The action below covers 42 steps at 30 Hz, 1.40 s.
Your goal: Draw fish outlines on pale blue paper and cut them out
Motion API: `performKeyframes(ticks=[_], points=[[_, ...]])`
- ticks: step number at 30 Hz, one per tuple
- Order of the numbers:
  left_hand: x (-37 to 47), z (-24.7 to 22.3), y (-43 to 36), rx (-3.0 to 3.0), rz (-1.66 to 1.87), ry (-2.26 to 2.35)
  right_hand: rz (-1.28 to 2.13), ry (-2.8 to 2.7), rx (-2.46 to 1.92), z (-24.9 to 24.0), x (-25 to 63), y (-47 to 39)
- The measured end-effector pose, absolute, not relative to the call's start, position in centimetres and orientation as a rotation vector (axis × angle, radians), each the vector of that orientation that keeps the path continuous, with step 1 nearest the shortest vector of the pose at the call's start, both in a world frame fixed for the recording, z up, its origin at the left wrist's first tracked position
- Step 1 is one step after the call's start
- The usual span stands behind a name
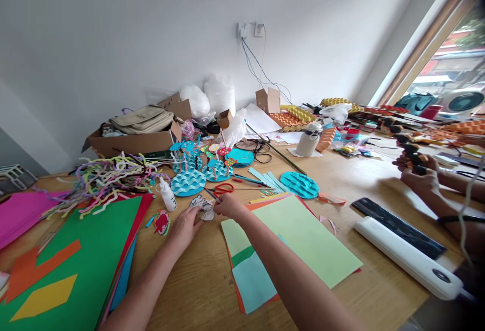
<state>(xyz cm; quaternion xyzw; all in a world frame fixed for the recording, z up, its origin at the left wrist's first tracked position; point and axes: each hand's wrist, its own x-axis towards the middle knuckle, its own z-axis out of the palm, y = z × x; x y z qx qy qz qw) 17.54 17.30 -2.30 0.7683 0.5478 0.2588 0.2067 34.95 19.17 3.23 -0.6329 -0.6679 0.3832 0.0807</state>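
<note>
My left hand [185, 229] rests low over the table, fingers stretched out and touching the edge of some grey-and-white paper cutouts [204, 208] with dark outlines. On the cutouts' other side, my right hand [230, 206] is closed around a thin, dark, pen-like stick [212, 194] that points up and left. Just beyond it lie red-handled scissors [224, 188]. A white glue bottle [167, 194] stands upright left of the cutouts. Near my left hand is a small red layered paper piece [162, 223].
Green paper sheets [109, 230] lie at left, pale green sheets [299, 235] at right. Behind are blue wavy discs [188, 183], pipe cleaners [113, 177] and a cardboard box [129, 141]. A white power bank-like device [405, 255] lies right, near another person's hands [420, 179] holding black-and-orange pieces.
</note>
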Motion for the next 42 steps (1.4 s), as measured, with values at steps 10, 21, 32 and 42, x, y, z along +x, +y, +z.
performKeyframes(ticks=[10,21,32,42], points=[[18.4,0.7,15.2,1.506,1.005,1.344,1.154,-1.801,-1.678,4.1,35.7,17.7],[17.0,0.3,14.9,1.229,0.989,1.426,0.719,-2.015,-1.798,1.3,34.3,18.6],[17.6,0.1,15.5,1.281,0.842,1.51,0.569,-2.21,-1.943,1.5,32.9,18.5],[18.3,-0.4,16.7,1.351,0.801,1.58,0.556,-2.225,-1.878,2.4,33.5,18.3]])
